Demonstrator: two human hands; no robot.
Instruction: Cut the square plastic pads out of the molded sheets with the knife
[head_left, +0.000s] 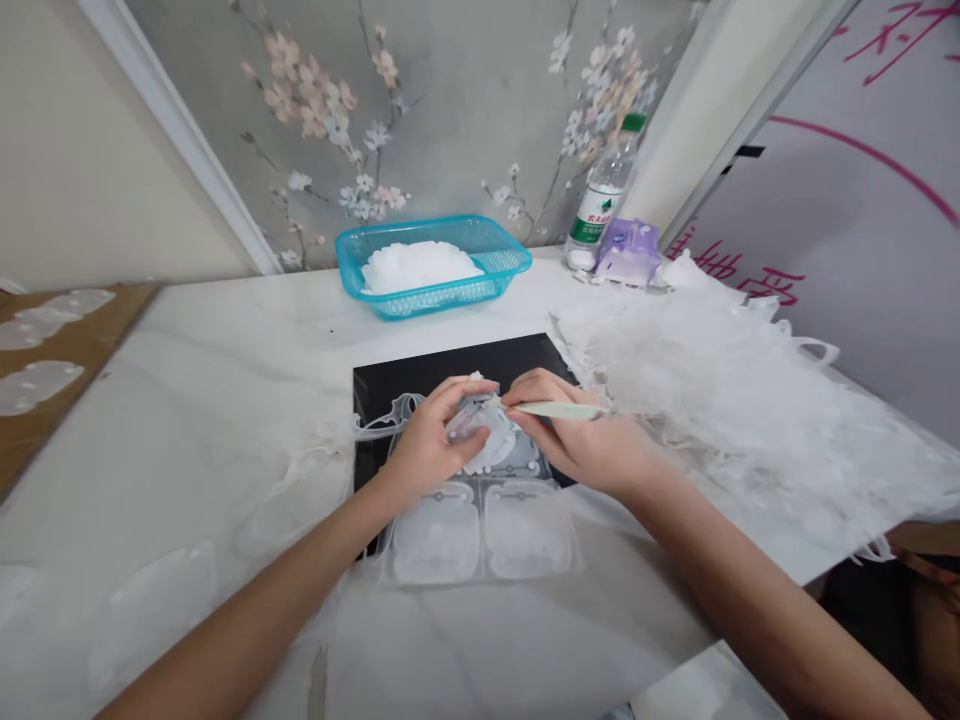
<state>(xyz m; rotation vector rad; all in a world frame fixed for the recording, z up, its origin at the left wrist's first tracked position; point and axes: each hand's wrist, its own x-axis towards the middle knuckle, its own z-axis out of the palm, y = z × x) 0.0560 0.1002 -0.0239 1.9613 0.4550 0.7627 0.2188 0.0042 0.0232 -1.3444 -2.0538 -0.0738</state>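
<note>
Thumb and fingers of my left hand [439,435] are closed on a translucent molded piece [491,445], holding it over a black mat [450,358]. My right hand [555,425] grips a slim pale-green pen-like tool [562,410], its tip hidden at the piece's upper edge by my fingers. Under both hands lies a clear molded sheet [439,535] with rounded rectangular panels, partly on the mat and reaching past its front edge. Thin translucent strips [382,425] stick out left of my left hand.
A blue basket [360,300] at the back holds white pieces. Right of it stand a water bottle [600,200] and a purple packet [630,252]. A large heap of translucent scraps [720,400] covers the right side. Flat clear pieces [157,605] lie left, others on brown cardboard [67,385].
</note>
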